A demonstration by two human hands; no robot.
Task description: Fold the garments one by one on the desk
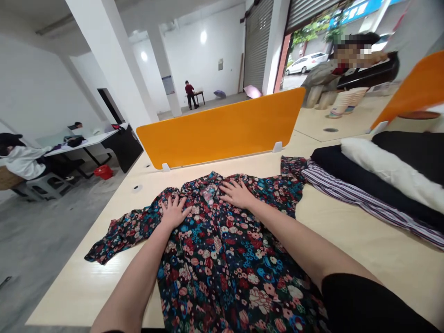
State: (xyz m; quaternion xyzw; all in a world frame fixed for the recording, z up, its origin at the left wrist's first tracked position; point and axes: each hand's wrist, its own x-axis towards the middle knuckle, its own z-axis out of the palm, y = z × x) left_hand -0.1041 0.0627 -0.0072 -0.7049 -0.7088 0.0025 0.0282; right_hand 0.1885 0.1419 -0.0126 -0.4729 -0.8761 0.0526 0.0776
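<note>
Head view: left hand (172,212) and right hand (237,193) press flat, fingers spread, gripping nothing, smoothing the shirt (222,259) on the desk (364,240).

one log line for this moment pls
left hand flat on floral garment | right hand flat near collar | garment spread on table

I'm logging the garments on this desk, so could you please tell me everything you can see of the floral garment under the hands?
The floral garment is dark cloth printed with red, blue, pink and white flowers, thin and soft by its look. It lies spread flat on the pale wooden table, collar end towards the orange divider, one sleeve stretched out to the left. The left hand and right hand press flat on its upper part. Its far right edge meets a striped cloth.
</note>
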